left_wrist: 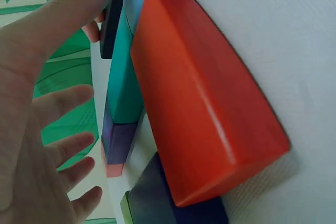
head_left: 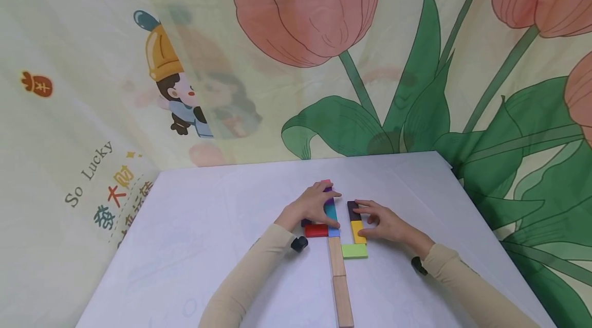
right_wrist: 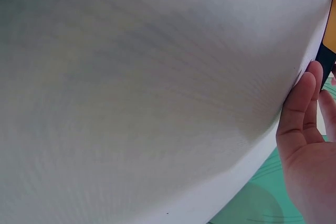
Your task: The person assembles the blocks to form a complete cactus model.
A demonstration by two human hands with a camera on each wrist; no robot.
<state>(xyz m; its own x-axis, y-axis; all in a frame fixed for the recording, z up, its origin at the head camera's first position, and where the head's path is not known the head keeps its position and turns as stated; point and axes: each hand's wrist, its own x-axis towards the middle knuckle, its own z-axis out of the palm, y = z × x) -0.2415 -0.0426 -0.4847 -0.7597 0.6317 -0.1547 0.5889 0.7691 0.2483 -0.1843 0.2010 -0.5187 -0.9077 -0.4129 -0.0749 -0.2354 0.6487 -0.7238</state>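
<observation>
A column of wooden blocks holds a pink block (head_left: 326,182), a purple block (left_wrist: 120,142), a teal block (head_left: 330,211) and a blue block (head_left: 333,233). Over this column my left hand (head_left: 311,205) is spread, fingers apart and gripping nothing. A red block (head_left: 316,230) sticks out left from the blue one, with a dark navy block (left_wrist: 157,195) beside its outer end. My right hand (head_left: 386,221) is at the right side of a black block (head_left: 353,211) and a yellow block (head_left: 357,232), its fairly straight fingers touching the black one.
A light green block (head_left: 354,251) lies below the yellow one. Two plain wood blocks, the upper (head_left: 337,256) and the lower (head_left: 343,301), run toward the table's near edge. The white table (head_left: 185,246) backs onto a tulip-print curtain (head_left: 305,14).
</observation>
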